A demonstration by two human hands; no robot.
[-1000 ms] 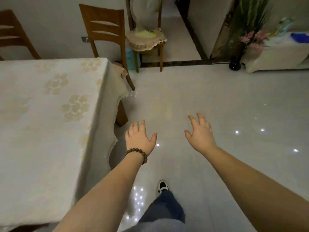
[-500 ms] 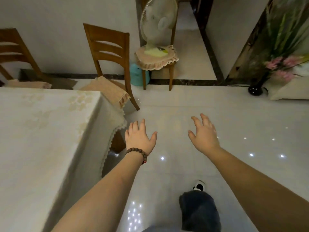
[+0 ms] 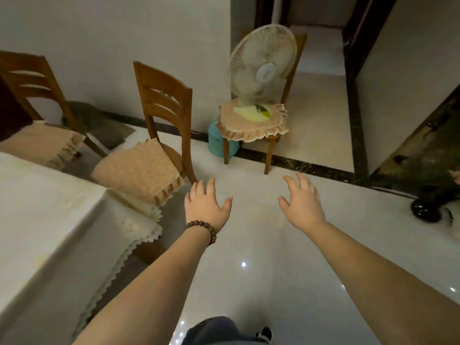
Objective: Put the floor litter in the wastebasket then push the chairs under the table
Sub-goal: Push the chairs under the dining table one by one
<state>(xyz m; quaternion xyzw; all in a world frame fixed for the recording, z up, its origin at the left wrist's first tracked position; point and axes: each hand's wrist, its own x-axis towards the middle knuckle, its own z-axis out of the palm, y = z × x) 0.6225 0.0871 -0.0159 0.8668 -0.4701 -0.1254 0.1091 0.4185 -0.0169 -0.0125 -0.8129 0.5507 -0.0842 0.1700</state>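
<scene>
Beside the far right corner of the bench [image 3: 44,220], a wooden chair [image 3: 161,125] stands pulled out and angled, its cushioned seat just past the lace edge of the cloth. The left hand [image 3: 204,205], with a bead bracelet [image 3: 202,229] on its wrist, hovers with fingers spread and grasps nothing; its fingertips are near the chair's rear leg but apart from it. The right hand [image 3: 302,204] is likewise loose and spread, holding nothing, over the pale floor [image 3: 249,282], well apart from that chair. A second chair [image 3: 32,95] stands at the bench's far edge to the left. Farther off, a third chair [image 3: 254,125] by the wall carries a fan [image 3: 263,68], with a teal bin [image 3: 219,143] behind its leg.
</scene>
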